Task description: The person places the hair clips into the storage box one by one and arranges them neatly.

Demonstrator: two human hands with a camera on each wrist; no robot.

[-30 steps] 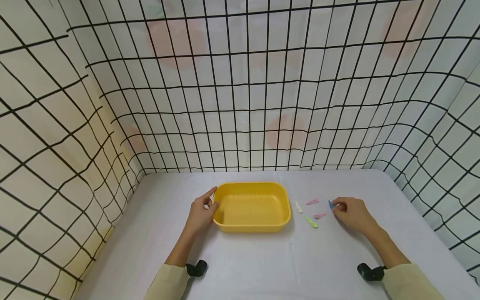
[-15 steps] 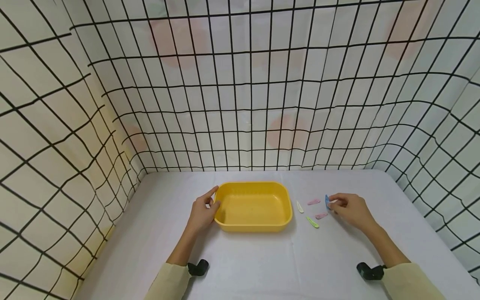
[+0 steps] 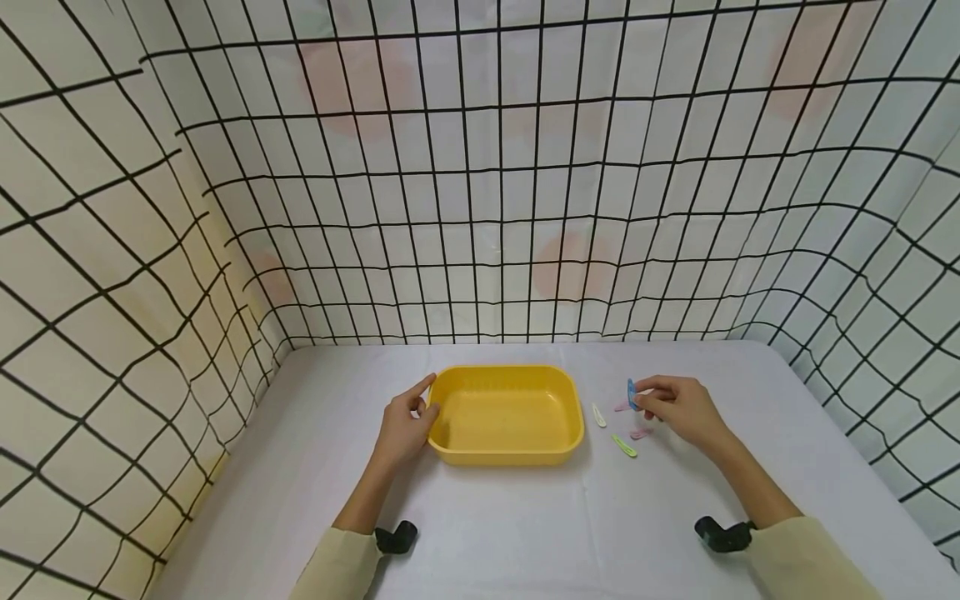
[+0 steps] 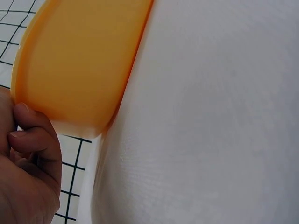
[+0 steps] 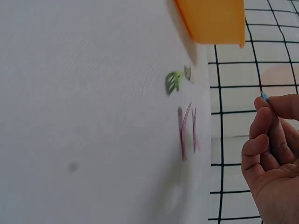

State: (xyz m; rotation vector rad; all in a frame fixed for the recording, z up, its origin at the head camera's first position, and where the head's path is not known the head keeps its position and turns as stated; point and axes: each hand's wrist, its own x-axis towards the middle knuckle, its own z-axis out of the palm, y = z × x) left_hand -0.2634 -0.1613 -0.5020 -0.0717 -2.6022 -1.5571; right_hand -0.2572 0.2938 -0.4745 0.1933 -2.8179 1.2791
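Note:
My left hand holds the left end of a yellow plastic tray, thumb at the rim; the left wrist view shows curled fingers against that end. Right of the tray, my right hand pinches a blue snap hair clip between thumb and fingertips, raised off the table. Below and around it lie a white hair clip, a lime green hair clip and two pink hair clips, the nearer pink clip partly beneath the hand. Only the tip of the blue clip shows in the right wrist view.
A white cloth covers the table. Black wire grid panels stand behind the table and along both sides, backed by pale sheeting. Dark camera mounts sit on both wrists.
My right hand has lifted the blue hair clip and carried it leftward, over the pink clips. The left hand and the tray stay in place.

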